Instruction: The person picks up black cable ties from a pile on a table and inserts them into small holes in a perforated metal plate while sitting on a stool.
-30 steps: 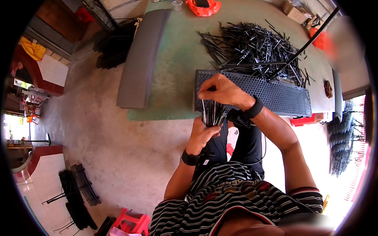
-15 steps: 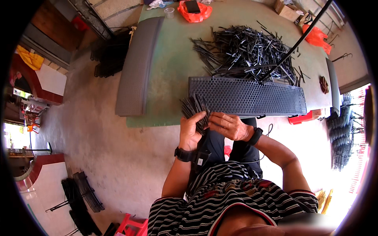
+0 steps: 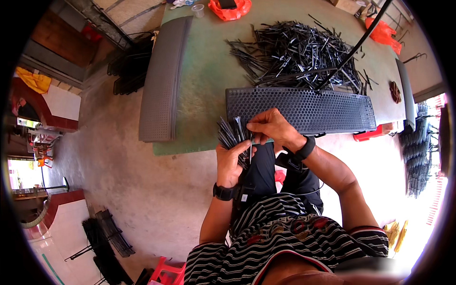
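Note:
My left hand (image 3: 230,164) is closed round a bundle of thin black strips (image 3: 229,136), their ends fanning out above the thumb. Close at its right side, my right hand (image 3: 275,128) has fingers and thumb pinched together at one thin strip (image 3: 251,151) on the bundle's edge; the fingertips partly hide it. Just beyond both hands, a dark perforated panel (image 3: 304,111) with round holes lies along the table's near edge. Behind the panel spreads a large loose pile of similar black strips (image 3: 304,59).
On the green table (image 3: 204,66), a stack of grey perforated sheets (image 3: 164,85) lies at the left. A thin black rod (image 3: 358,42) slants over the pile. Toward the back are a red plastic bag (image 3: 230,10) and a clear cup (image 3: 198,10). A red stool (image 3: 167,271) stands lower left.
My right hand has lifted slightly and turned, its fingers now pinching higher at the bundle's right edge. My left hand still holds the bundle. The whole view has shifted slightly.

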The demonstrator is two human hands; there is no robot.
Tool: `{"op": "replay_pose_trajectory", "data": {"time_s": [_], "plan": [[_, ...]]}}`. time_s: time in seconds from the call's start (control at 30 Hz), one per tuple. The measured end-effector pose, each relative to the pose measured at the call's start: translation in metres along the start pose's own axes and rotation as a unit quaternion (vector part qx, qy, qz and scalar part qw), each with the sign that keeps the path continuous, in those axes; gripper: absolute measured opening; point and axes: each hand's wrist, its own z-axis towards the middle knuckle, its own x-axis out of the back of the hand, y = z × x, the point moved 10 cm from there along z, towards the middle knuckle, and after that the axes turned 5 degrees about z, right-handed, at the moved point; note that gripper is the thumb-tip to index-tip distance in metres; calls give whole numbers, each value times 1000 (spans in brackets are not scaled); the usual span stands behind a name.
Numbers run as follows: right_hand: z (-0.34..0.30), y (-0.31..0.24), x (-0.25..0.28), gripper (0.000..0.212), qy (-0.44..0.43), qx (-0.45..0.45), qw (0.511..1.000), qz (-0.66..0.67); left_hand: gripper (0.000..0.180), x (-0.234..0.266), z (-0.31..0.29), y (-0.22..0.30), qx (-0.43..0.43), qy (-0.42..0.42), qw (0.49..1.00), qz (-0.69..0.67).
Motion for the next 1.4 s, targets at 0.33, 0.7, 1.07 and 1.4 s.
{"op": "replay_pose_trajectory", "data": {"time_s": [0.33, 0.7, 1.07, 1.4], "plan": [[-14, -99, 26, 11, 170, 302, 938, -13, 19, 36, 11, 26, -95, 73, 993, -6], [25, -127, 5, 9, 148, 402, 880, -203, 29, 39, 16, 26, -76, 40, 996, -36], [47, -117, -5, 7, 127, 398, 862, -287, 31, 46, 17, 18, -51, 55, 996, -50], [58, -116, -23, 9, 81, 402, 809, -421, 31, 44, 15, 21, -54, 64, 995, -48]]}}
